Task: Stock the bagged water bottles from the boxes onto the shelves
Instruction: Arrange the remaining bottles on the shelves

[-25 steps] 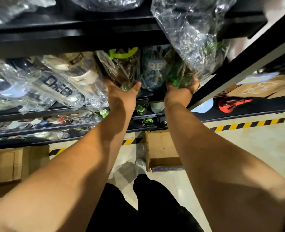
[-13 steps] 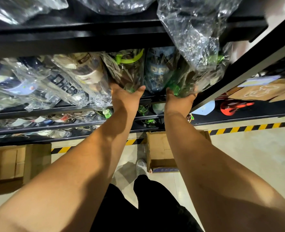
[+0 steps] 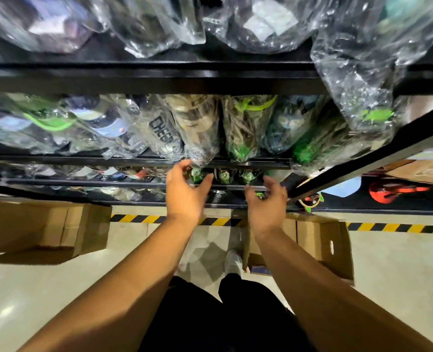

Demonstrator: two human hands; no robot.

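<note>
1. Inspecting the hands: the left hand [image 3: 185,194] is spread wide, thumb apart from the fingers, and holds nothing. The right hand [image 3: 267,201] is likewise loosely open and empty. Both hang just below the front rail of the middle shelf [image 3: 235,164].

2. Locating the stock: bagged bottles [image 3: 246,128] stand packed side by side on the middle shelf, filling it from end to end. More bags lie on the shelf above it and on the shelves below it.

3. Locating the supply: an open box [image 3: 322,245] sits on the floor below the middle shelf, to the right; a second box [image 3: 40,224] sits below it to the left. Their contents cannot be seen.

4. Judging the handling: the loose, glossy wrap looks slippery and would likely slide over the hard bottle inside. The bottles appear empty, hence probably light.

5. Judging the hold: grip through the film around the bottle's body, not the slack plastic at the top, which may tear or slip.

6. Noting a hazard: one bag [image 3: 363,80] overhangs the rail above the middle shelf at the right end and may snag.
</note>
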